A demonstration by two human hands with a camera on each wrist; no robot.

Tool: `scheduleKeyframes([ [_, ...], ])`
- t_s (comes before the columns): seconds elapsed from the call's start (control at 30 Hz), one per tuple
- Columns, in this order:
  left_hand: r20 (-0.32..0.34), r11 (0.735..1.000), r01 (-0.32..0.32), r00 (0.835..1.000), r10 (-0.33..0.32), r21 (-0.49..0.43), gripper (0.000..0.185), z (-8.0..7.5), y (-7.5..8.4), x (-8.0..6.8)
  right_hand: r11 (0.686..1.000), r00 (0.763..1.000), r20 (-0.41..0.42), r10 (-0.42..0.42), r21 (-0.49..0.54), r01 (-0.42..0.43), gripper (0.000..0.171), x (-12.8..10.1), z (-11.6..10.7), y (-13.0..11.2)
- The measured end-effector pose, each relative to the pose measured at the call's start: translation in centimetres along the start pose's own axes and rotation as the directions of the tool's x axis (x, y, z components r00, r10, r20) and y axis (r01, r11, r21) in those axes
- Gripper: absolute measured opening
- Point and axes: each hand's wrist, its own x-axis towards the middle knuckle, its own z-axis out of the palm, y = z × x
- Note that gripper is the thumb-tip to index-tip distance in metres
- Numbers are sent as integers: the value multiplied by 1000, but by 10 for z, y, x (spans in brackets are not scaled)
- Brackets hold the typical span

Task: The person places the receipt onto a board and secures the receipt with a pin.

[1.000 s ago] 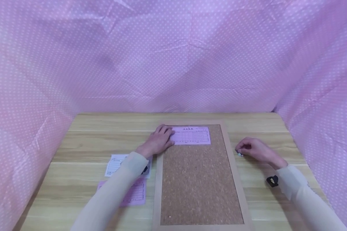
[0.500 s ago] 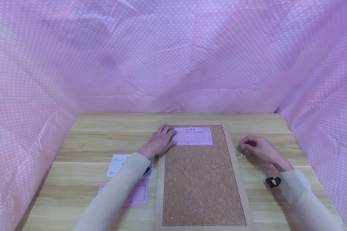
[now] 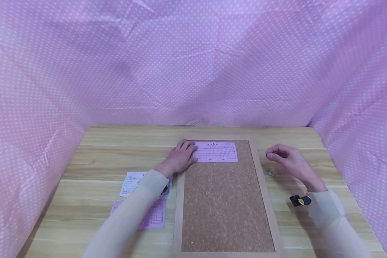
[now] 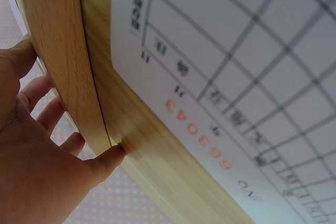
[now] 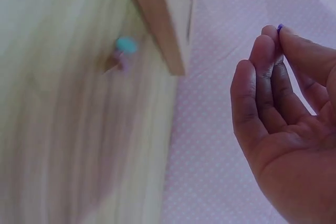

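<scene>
My left hand lies over the left frame of a corkboard, its fingertips on the left edge of a pink printed slip at the board's top. In the left wrist view, the fingers rest along the wooden frame. Right of the board, my right hand is raised over the table, thumb and forefinger together. They pinch a small blue-purple thumbtack, mostly hidden between the fingertips. Below that hand, a teal-headed thumbtack and a pinkish one lie on the wood.
Left of the board, a white form and another pink slip lie partly under the left forearm. The wooden table backs onto a pink dotted cloth. A black strap piece hangs by the right cuff.
My right hand has lifted away from the thumbtacks on the table, with one pinched in its fingertips. The left hand stays on the slip; the head view shifts slightly.
</scene>
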Motion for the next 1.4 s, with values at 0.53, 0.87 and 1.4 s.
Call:
scheduleKeyframes([
  [0.53, -5, 1000, 3, 1000, -3, -9, 51, 6, 0, -1, 988, 997, -69, -35, 147, 44, 15, 14, 14, -34],
  [0.87, -11, 1000, 2, 1000, -2, -20, 51, 7, 0, 0, 970, 994, -110, -28, 236, 53, 17, 25, 26, -52],
  [1.4, -19, 999, 18, 1000, -19, -41, 51, 8, 2, -1, 938, 991, -128, -24, 341, 67, 21, 44, 47, -71],
])
